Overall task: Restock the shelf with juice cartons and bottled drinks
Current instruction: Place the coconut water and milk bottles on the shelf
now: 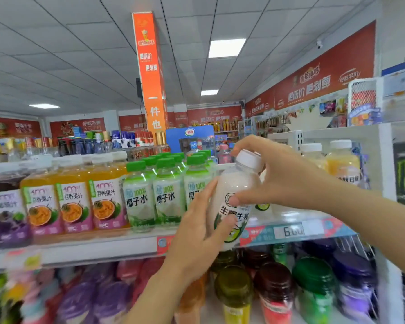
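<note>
Both grips hold one milky-white plastic bottle with a white cap [239,181], just before the white shelf's [80,252] front edge.
Left grip [197,232] curls round the lower body, hiding the base and part of the label; right grip [278,176] clasps the upper body, thumb on the label. Lower-shelf bottles [313,288] are blurred.

Glossy, seemingly plastic milk bottle [234,190]
</note>
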